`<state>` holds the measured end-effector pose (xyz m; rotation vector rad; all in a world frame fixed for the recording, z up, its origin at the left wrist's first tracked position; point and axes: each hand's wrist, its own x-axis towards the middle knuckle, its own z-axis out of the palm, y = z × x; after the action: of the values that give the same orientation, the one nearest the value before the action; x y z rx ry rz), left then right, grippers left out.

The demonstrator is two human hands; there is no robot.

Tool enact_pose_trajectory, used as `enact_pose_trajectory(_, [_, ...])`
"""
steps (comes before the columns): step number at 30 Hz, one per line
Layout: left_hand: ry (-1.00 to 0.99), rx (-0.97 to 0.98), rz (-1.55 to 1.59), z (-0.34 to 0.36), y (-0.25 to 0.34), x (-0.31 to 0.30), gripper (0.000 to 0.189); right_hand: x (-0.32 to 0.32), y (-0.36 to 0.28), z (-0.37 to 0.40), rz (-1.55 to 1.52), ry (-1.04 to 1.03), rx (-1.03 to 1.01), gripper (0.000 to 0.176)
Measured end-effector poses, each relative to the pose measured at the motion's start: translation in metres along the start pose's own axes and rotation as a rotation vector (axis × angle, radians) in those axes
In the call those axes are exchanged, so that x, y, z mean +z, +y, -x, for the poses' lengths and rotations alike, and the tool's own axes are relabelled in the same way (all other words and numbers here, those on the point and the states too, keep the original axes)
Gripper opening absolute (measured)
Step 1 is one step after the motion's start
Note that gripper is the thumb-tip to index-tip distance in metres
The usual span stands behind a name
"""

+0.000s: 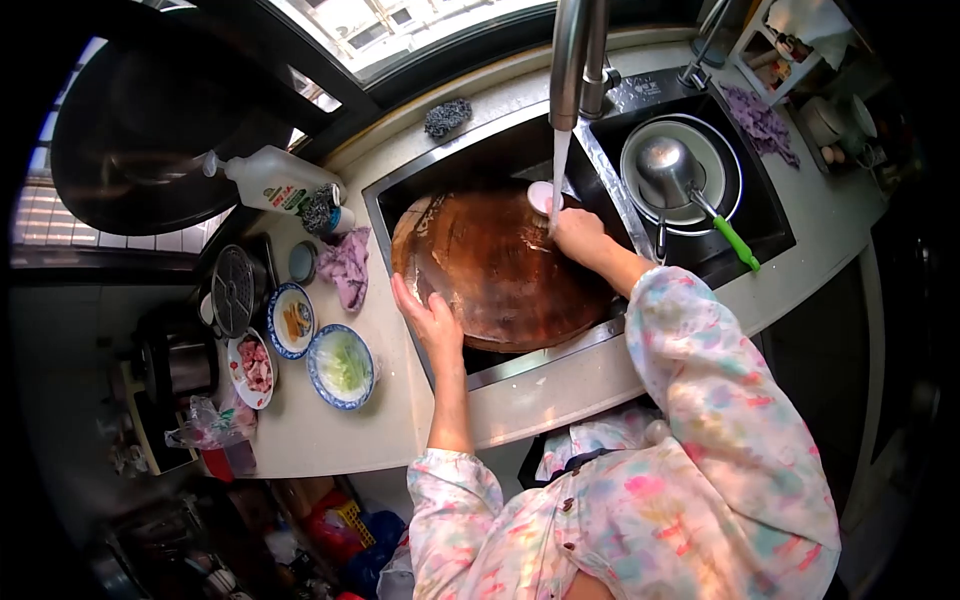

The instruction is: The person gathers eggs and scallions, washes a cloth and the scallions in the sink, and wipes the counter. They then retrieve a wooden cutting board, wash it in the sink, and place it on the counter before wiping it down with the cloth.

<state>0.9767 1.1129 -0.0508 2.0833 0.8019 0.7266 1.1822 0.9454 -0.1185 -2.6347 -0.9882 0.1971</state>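
Note:
A large round wooden cutting board [500,270] lies across the left basin of the sink, its brown surface wet. My left hand [432,322] rests against the board's near-left edge with its fingers stretched out and the thumb apart. At the board's far right edge, my right hand [580,238] is closed on a small, round, whitish-pink object [543,197]; its exact kind is not clear. Water runs from the metal faucet [566,75] beside this object and my fingers.
The right basin holds a pot [727,158] with a green-handled ladle [668,172]. Left on the counter stand a bowl of sliced greens [342,368], a dish of raw meat [252,372], a purple cloth [345,268] and a large bottle [270,180]. A steel scourer [447,117] lies behind the sink.

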Motion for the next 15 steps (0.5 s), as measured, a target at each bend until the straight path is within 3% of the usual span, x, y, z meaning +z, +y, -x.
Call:
enact_pose_trajectory(1, [0.003, 0.019, -0.043, -0.002, -0.003, 0.001, 0.059, 0.014, -0.010, -0.004, -0.206, 0.017, 0.020, 0.028])
enact_pose_trajectory(3, [0.015, 0.035, -0.076, -0.004, -0.007, 0.004, 0.060, 0.013, -0.060, -0.014, -0.256, -0.047, -0.027, 0.032])
enact_pose_trajectory(4, [0.012, 0.039, -0.072, -0.004, -0.008, 0.004, 0.060, -0.003, -0.097, -0.012, -0.104, -0.135, -0.091, 0.036])
enact_pose_trajectory(7, [0.012, 0.034, -0.039, -0.004, -0.010, 0.004, 0.061, -0.023, -0.132, 0.006, -0.189, -0.035, -0.267, 0.037])
enact_pose_trajectory(11, [-0.001, -0.017, -0.004, -0.004, -0.004, 0.001, 0.059, -0.059, -0.091, 0.055, -0.221, -0.112, -0.515, 0.048])
enact_pose_trajectory(12, [-0.017, -0.026, -0.138, -0.003, -0.001, 0.000, 0.059, -0.086, -0.075, 0.066, -0.150, -0.274, -0.468, 0.052])
enact_pose_trajectory(13, [-0.032, -0.035, -0.270, -0.002, 0.006, -0.001, 0.058, -0.075, -0.049, 0.073, -0.131, -0.243, -0.429, 0.053])
enact_pose_trajectory(14, [-0.047, -0.042, -0.402, -0.003, 0.016, -0.002, 0.058, -0.089, -0.032, 0.072, -0.083, -0.407, -0.267, 0.051])
enact_pose_trajectory(15, [0.008, 0.058, -0.456, 0.000, 0.038, 0.001, 0.049, -0.088, -0.011, 0.066, -0.087, -0.399, -0.168, 0.048])
